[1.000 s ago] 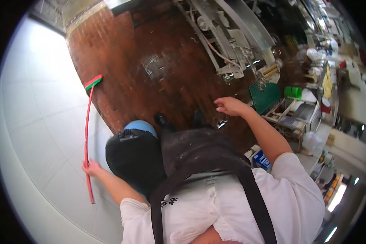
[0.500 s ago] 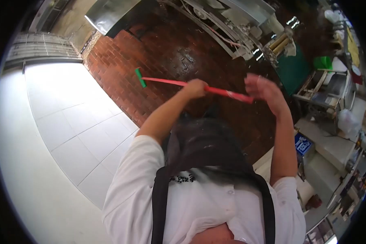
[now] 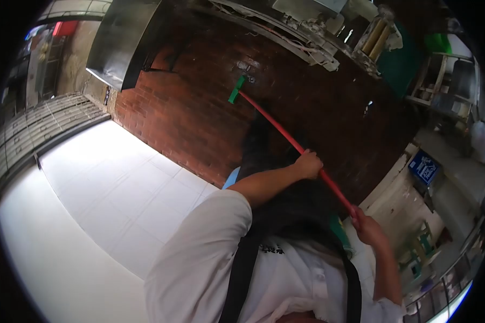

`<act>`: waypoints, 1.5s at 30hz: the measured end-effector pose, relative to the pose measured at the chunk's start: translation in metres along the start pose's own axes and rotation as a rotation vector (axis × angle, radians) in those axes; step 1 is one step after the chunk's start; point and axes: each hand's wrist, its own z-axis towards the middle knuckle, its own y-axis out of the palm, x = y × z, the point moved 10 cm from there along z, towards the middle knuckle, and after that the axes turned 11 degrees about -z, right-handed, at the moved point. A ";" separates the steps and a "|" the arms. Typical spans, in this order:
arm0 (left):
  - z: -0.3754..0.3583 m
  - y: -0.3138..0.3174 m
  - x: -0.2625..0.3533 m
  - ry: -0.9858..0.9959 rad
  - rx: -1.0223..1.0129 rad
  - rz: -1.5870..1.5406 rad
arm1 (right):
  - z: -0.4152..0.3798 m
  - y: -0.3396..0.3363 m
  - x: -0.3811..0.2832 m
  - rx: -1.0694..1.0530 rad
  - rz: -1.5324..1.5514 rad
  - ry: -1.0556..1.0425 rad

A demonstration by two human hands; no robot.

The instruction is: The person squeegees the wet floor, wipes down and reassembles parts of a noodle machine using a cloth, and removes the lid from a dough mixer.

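Observation:
A floor brush with a long red handle and a narrow green head slants across the view. Its head is over the dark, wet-looking brick floor; bristles cannot be made out. My left hand is closed around the handle partway down. Near the handle's upper end, my right hand is wrapped round it, close to my right side. Below the handle is my dark apron.
White tiling borders the floor on the left. A metal cabinet stands ahead left, with cluttered equipment along the far side. On the right are a blue sign, a rack and a green bin.
My right hand, blurred and off the handle before, now grips its upper end. The brush head has swung right and forward, and my left hand has moved right and closer to me.

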 end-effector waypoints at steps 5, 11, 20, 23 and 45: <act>-0.048 -0.048 -0.091 0.019 0.059 -0.001 | 0.076 0.024 -0.079 0.142 0.077 -0.173; -0.113 -0.237 -0.342 -0.083 0.254 0.334 | 0.296 -0.045 -0.287 0.226 0.094 -0.267; -0.042 -0.196 -0.129 -0.026 0.365 -0.035 | 0.086 -0.115 -0.145 0.221 0.275 0.044; -0.047 -0.203 -0.217 0.011 0.477 -0.013 | 0.170 -0.116 -0.189 0.190 0.202 0.026; -0.022 -0.272 -0.311 0.166 0.323 0.297 | 0.249 -0.105 -0.222 0.269 0.170 -0.141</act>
